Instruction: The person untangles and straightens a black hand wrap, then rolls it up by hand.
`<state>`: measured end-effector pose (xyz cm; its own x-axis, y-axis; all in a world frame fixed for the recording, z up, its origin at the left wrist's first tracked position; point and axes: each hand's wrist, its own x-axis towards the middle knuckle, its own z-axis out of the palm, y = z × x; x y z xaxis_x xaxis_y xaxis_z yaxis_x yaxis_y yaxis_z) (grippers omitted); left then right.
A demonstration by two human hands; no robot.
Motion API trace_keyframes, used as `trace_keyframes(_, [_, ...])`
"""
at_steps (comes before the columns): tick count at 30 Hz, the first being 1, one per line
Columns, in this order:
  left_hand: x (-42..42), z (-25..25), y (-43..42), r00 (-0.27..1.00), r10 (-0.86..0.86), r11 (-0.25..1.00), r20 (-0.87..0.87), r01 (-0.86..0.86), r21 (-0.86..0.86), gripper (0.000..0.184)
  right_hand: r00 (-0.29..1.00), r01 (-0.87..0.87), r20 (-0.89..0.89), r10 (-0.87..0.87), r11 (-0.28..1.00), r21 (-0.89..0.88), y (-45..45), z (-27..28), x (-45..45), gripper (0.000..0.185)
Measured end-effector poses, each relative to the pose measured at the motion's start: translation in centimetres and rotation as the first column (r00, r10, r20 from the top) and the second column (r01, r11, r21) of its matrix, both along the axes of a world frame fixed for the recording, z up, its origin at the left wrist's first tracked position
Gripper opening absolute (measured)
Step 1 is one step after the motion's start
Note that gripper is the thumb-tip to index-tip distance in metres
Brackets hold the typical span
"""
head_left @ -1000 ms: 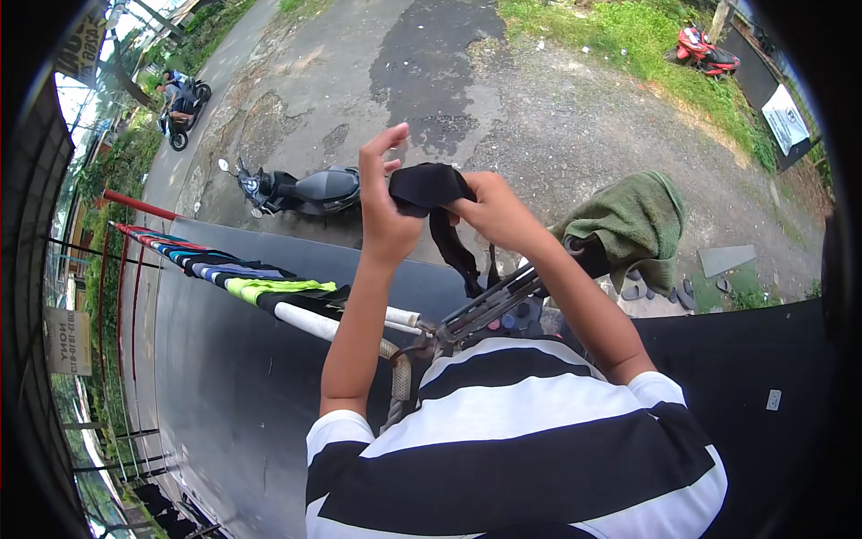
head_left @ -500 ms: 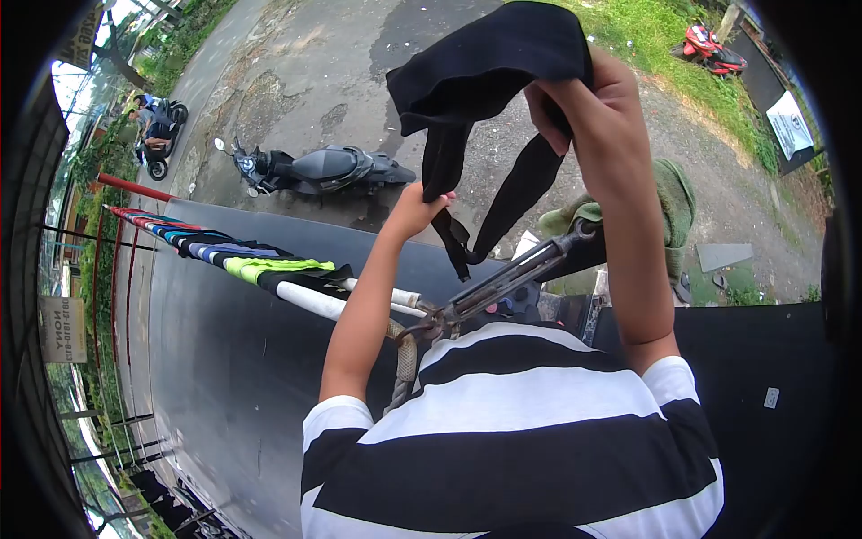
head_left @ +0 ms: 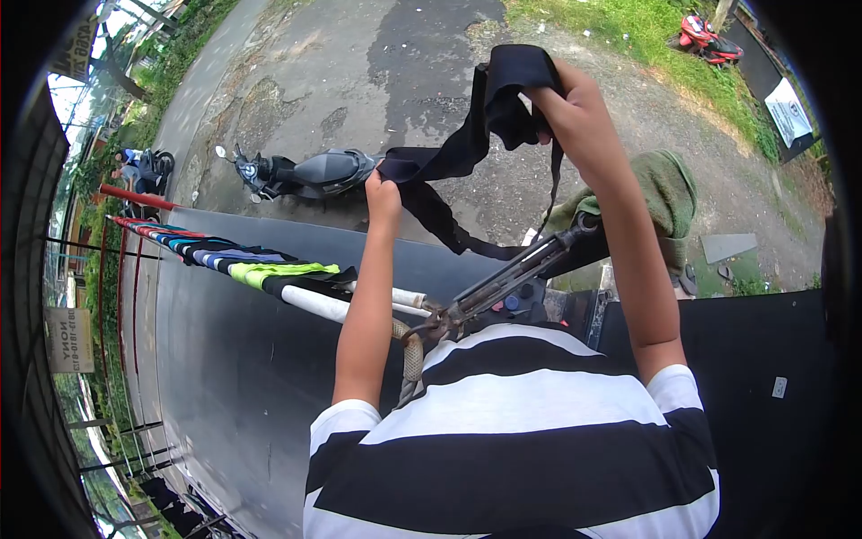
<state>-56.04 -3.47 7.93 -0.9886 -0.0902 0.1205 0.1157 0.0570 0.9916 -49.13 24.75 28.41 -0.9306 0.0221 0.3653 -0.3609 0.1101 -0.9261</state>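
A long black cloth band hangs between my two raised hands in a loose, twisted loop. My left hand is closed on its left end, with the fingers pinching the fabric. My right hand grips the upper right part, where the cloth folds over into a wider piece. Its lower stretch sags between the hands, close above a metal turnbuckle. Some fingers of my right hand are hidden behind the cloth.
Colourful cloths hang along a white-wrapped rope beside a dark platform. A green towel drapes at the right. Beyond the platform stands a parked grey motorcycle; a rider on another is at far left.
My left hand has moved left and slightly up, spreading the cloth sideways. My right hand has shifted a little left, and the wide top fold has narrowed. The distant motorcycle rider has moved.
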Motion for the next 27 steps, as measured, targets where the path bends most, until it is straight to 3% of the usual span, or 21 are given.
trace_keyframes(1, [0.3,0.6,0.2,0.999,-0.007,0.980,0.040,-0.001,0.201,0.027,0.996,-0.030,0.087,0.022,0.996,0.088,-0.6,-1.2,-0.6,0.018])
trace_keyframes(3, [1.1,2.0,0.6,0.992,-0.083,0.839,0.097,0.017,0.544,0.027,0.982,-0.123,0.172,0.082,0.962,0.244,-2.2,-3.5,-1.6,0.037])
trace_keyframes(4, [1.9,3.2,0.9,0.992,-0.082,0.839,0.099,0.015,0.544,0.027,0.989,-0.137,0.105,0.106,0.923,0.359,-2.8,-6.1,-2.6,0.048])
trace_keyframes(6, [2.8,5.7,1.6,0.979,-0.202,0.744,-0.030,0.174,0.645,0.029,0.974,-0.225,0.159,0.163,0.794,0.564,-4.3,-10.2,-3.5,0.070])
trace_keyframes(7, [3.0,6.4,1.7,0.979,-0.200,0.746,-0.031,0.172,0.644,0.029,0.951,-0.287,0.269,0.150,0.746,0.601,-5.4,-9.7,-2.8,0.074])
trace_keyframes(8, [3.2,6.8,1.8,0.966,-0.243,0.732,-0.089,0.242,0.637,0.031,0.924,-0.350,0.348,0.160,0.721,0.598,-6.4,-9.9,-2.9,0.055])
trace_keyframes(10, [3.7,7.5,2.2,0.949,-0.280,0.716,-0.142,0.306,0.627,0.036,0.933,-0.302,0.351,0.085,0.716,0.630,-7.2,-11.8,-3.7,0.044])
trace_keyframes(12, [3.9,8.0,2.7,0.899,-0.290,0.815,-0.327,0.411,0.408,0.050,0.967,-0.178,0.255,0.021,0.770,0.612,-7.2,-12.8,-4.3,0.025])
trace_keyframes(13, [3.5,7.3,2.7,0.888,-0.225,0.937,-0.401,0.310,0.160,0.075,0.972,-0.157,0.232,0.029,0.815,0.558,-6.7,-12.9,-5.0,0.024])
trace_keyframes(16, [3.3,4.6,3.1,0.906,-0.287,0.921,-0.310,0.350,0.172,0.114,0.993,-0.080,0.112,0.046,0.941,0.330,-5.4,-11.4,-5.6,0.018])
trace_keyframes(18, [3.2,2.4,3.1,0.964,-0.225,0.971,-0.141,0.211,-0.110,0.118,0.991,-0.079,0.118,0.065,0.990,0.121,-5.1,-7.9,-4.2,0.014])
trace_keyframes(19, [2.7,0.8,3.4,0.944,-0.297,0.952,-0.143,0.281,-0.123,0.122,0.983,-0.088,0.161,0.084,0.996,0.015,-5.0,-7.2,-4.3,0.012])
trace_keyframes(21, [2.9,-0.1,4.0,0.895,-0.410,0.895,0.175,0.432,-0.115,0.117,0.981,-0.104,0.151,0.119,0.989,-0.106,-4.6,-5.2,-4.1,0.012])
trace_keyframes(22, [2.4,0.5,4.2,0.715,-0.612,0.768,0.338,0.639,0.039,0.103,0.988,-0.077,0.120,0.095,0.986,-0.148,-4.7,-3.6,-3.7,0.012])
trace_keyframes(24, [3.9,-1.0,5.1,0.821,-0.546,0.819,0.165,0.565,-0.101,0.076,0.995,-0.060,0.063,0.077,0.969,-0.241,-4.3,-0.6,-2.8,0.017])
trace_keyframes(25, [3.7,-0.7,4.9,0.718,-0.591,0.722,0.368,0.674,-0.155,0.053,0.998,-0.062,0.010,0.066,0.964,-0.258,-4.1,0.9,-2.5,0.018])
trace_keyframes(27, [2.4,-4.1,4.4,0.694,-0.606,0.697,0.388,0.699,-0.161,0.044,0.996,-0.036,-0.087,0.015,0.969,-0.246,-3.4,3.1,-2.1,0.022])
